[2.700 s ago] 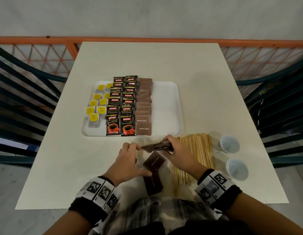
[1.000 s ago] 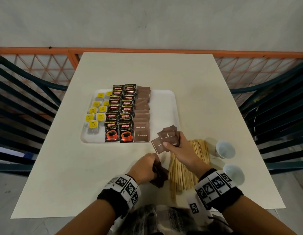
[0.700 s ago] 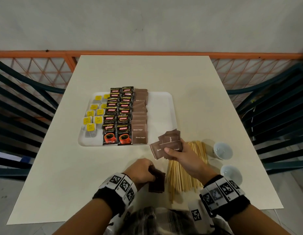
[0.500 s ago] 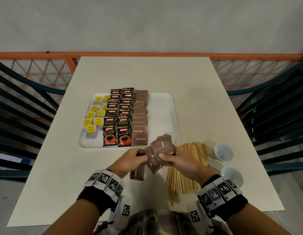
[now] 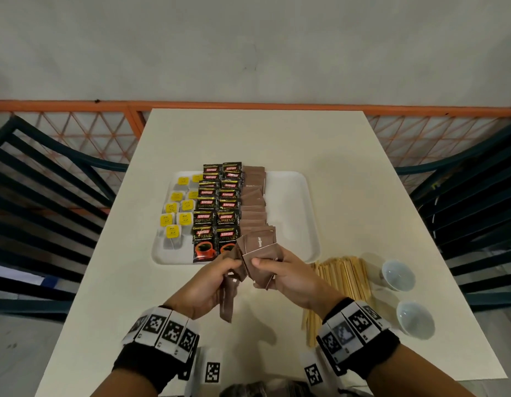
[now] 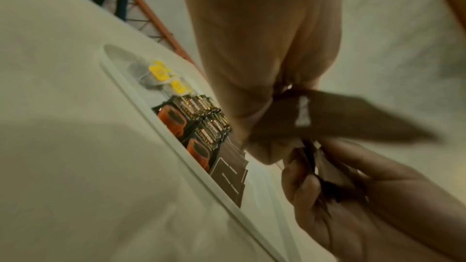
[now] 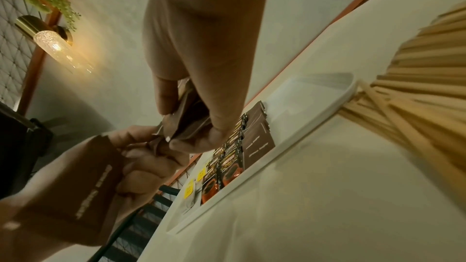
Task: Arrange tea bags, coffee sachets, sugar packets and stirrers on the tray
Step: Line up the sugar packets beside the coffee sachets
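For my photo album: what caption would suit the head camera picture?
Both hands hold brown sugar packets at the tray edge; wooden stirrers wait on the table.

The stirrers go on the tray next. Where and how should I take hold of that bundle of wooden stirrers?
Take the wooden stirrers across the middle of the bundle, coming from above. They lie flat and parallel on the table, fanned at the near end, so a grip across the width probably gathers them best.

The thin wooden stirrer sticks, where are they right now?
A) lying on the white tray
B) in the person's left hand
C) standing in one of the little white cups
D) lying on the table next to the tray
D: the thin wooden stirrer sticks lie in a bundle on the cream table, just off the white tray, near its right corner.
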Demonstrator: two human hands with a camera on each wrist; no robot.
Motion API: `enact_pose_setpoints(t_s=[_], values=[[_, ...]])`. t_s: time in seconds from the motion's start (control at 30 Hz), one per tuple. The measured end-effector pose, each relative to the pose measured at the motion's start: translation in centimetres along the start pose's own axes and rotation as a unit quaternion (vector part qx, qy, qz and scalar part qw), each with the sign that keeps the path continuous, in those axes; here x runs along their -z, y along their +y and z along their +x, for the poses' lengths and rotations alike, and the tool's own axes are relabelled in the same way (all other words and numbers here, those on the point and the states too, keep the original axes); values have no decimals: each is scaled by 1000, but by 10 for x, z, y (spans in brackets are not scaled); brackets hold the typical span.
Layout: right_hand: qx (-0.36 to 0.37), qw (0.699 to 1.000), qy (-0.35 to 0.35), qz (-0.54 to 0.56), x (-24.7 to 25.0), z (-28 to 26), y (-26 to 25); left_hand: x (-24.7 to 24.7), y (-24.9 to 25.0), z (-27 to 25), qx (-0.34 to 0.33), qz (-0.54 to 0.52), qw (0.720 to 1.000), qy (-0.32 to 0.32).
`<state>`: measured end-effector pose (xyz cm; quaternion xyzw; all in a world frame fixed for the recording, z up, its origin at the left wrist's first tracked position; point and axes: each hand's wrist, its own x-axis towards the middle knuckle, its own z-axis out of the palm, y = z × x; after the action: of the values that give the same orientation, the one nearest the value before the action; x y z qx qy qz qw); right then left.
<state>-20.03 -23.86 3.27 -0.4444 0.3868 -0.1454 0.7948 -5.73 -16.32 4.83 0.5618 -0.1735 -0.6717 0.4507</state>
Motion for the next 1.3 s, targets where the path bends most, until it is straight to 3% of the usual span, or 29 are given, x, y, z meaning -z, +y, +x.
enact_pose_setpoints(t_s=[0.13,0.4,0.5,0.6,0.77,0.97,1.1,1.17,1.23,1.3], values=[[2,1000,7,23,-15,4,-1,14,6,0,17,-1,1000,22],[19,997,50,64,-29,6,-6,60,11,-4,-8,-227,973,47],[18,996,55,65,-33,5,-5,73,9,-3,-36,-225,974,-11],[12,997,35,73,-40,4,-2,72,8,3,-35,-165,986,6],[-23,999,5,25,-55,8,3,62,6,-2,-25,-159,985,-63],[-25,997,-19,-69,-71,20,-3,59,1,1,6,-262,965,29],[-42,990,-38,-127,-68,27,-8,60,2,1,9,-307,952,1],[-27,972,-50,-230,-67,28,-8,57,4,0,0,-309,951,-26],[-9,902,-35,-430,-63,28,-7,51,2,-2,-7,-286,957,-43],[8,837,-6,-547,-61,25,-10,48,-2,-3,-16,-272,961,-48]])
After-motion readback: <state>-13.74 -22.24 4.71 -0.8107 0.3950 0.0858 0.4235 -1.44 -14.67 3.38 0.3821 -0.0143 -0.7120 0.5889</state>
